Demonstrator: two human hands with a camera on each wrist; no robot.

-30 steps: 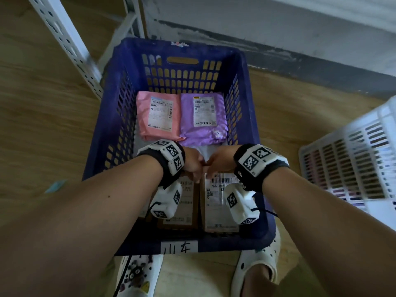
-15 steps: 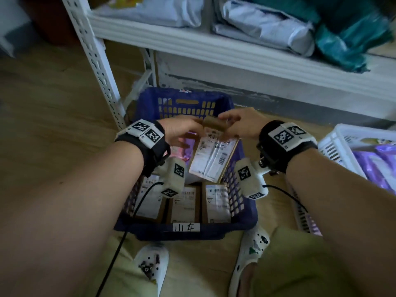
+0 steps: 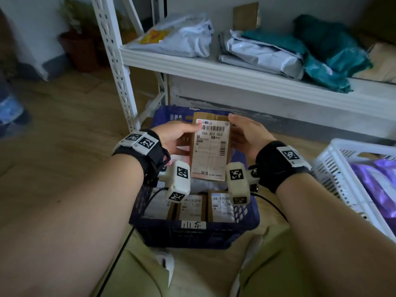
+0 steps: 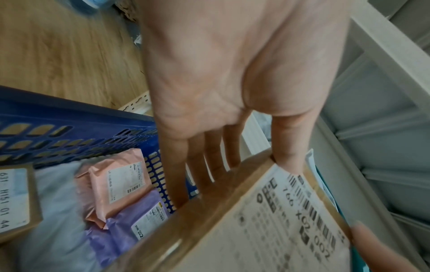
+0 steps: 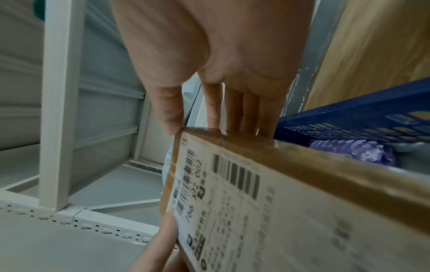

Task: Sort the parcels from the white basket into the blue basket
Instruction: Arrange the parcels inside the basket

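Two hands [image 3: 175, 136], flat cardboard parcel [image 3: 211, 151]

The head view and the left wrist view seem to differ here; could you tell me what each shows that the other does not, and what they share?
Only the head view shows the white basket holding a purple parcel, the shelf stacked with bags, and the right hand whole. Only the left wrist view shows the pink parcel and purple mailer lying in the blue basket. Both show the left hand gripping the brown parcel, label up, above that basket.
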